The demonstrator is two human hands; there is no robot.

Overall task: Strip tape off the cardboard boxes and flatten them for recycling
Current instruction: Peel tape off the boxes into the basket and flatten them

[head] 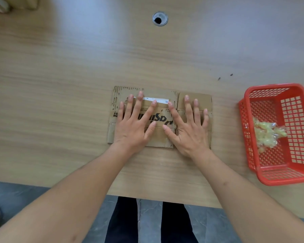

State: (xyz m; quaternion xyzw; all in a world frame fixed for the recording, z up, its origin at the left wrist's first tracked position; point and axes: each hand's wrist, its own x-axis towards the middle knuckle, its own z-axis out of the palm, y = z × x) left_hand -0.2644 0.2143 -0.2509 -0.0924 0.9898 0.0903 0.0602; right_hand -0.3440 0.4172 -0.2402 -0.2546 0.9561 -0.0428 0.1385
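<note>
Both arms are bare all the way up, no sleeves showing anywhere. No watch, rings or bracelets on the left hand or right hand. Nails are short and plain. Down below, dark trousers, black or maybe very dark navy, hard to say in that shadow. Feet aren't clear enough to make out.

Light wood-grain table w/ metal cable grommet, grey tiled floor below.
</note>
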